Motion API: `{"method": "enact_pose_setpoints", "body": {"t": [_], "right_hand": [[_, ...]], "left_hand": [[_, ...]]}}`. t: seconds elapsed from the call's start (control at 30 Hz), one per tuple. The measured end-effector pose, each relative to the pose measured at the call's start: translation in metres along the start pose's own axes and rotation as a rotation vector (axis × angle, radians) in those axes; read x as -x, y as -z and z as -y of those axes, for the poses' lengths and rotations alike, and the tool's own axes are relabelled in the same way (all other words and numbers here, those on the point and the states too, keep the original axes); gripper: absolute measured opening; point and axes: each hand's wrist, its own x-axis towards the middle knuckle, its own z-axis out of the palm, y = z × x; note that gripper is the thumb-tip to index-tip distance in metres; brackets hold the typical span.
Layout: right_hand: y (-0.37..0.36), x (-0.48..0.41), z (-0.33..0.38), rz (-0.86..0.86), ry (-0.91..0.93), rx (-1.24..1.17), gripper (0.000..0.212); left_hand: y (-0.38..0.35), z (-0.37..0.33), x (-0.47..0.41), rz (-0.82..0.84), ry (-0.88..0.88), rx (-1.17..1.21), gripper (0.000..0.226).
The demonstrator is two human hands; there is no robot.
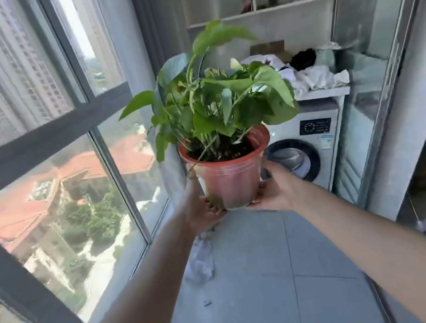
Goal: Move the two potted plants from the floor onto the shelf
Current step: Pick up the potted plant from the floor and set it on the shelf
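A potted plant [230,178] with broad green leaves in a reddish plastic pot is held up in mid-air at arm's length, well above the floor. My left hand [200,209] cups the pot's lower left side and my right hand [271,189] cups its lower right side and base. Both arms are stretched forward. A white shelf unit [259,12] hangs on the far wall, above and behind the plant. A second potted plant is not in view.
A washing machine [309,150] stands against the far wall with a pile of cloths [310,75] on top. Tall windows [36,164] run along the left. A glass sliding door [378,75] is on the right. A crumpled bag [200,260] lies on the grey tile floor.
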Motion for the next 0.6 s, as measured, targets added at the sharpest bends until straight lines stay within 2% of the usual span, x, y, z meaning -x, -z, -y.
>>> {"method": "enact_pose_setpoints", "body": {"t": [0.17, 0.33, 0.6], "right_hand": [[0.010, -0.069, 0.092, 0.004, 0.058, 0.022, 0.094], [0.022, -0.156, 0.198, 0.073, 0.095, 0.044, 0.075], [0.023, -0.306, 0.344, 0.095, 0.133, 0.051, 0.074]], "left_hand": [[-0.037, -0.056, -0.104, 0.039, -0.019, 0.011, 0.114], [-0.081, -0.121, -0.222, 0.034, -0.027, 0.063, 0.116], [-0.132, -0.238, -0.384, 0.099, 0.013, 0.097, 0.121]]}}
